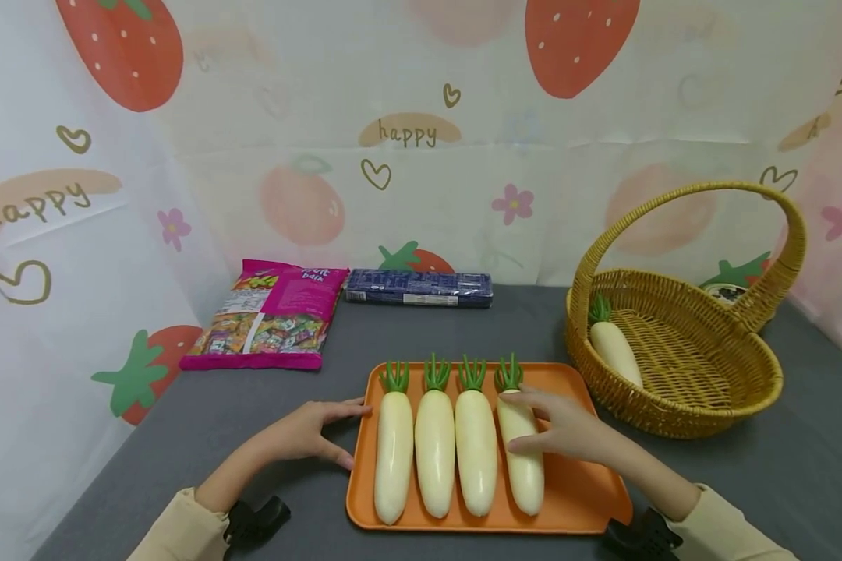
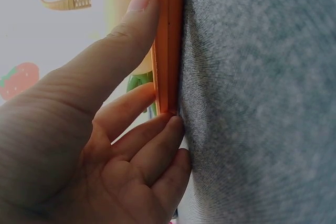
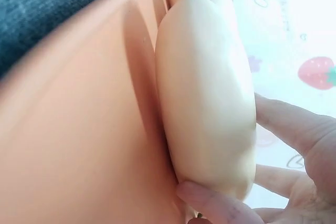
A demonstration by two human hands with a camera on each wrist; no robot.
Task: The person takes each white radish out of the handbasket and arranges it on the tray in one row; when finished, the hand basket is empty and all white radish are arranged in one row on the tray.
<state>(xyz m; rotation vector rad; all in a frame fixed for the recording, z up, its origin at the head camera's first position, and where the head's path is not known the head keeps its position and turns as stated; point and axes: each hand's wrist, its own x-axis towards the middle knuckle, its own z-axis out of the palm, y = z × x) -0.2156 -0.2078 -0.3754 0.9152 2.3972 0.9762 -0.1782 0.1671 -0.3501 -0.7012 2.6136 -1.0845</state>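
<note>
An orange tray (image 1: 575,499) bears several white radishes with green tops, side by side in a row. My right hand (image 1: 564,425) holds the rightmost radish (image 1: 526,475) by its upper part, just below the leaves. In the right wrist view its fingers lie about the leafy end of this radish (image 3: 205,93), which rests close over the tray. My left hand (image 1: 309,432) is at the tray's left edge, thumb and fingertips touching the rim. The left wrist view shows the thumb (image 2: 126,30) against the tray's side wall (image 2: 168,40), with the other fingers loosely bent near its corner.
A wicker basket (image 1: 681,413) with a tall handle stands right of the tray, one white radish (image 1: 616,354) inside. At the back are a pink bag of candies (image 1: 267,315) and a dark blue package (image 1: 419,288). A printed cloth (image 1: 421,195) hangs behind the grey table.
</note>
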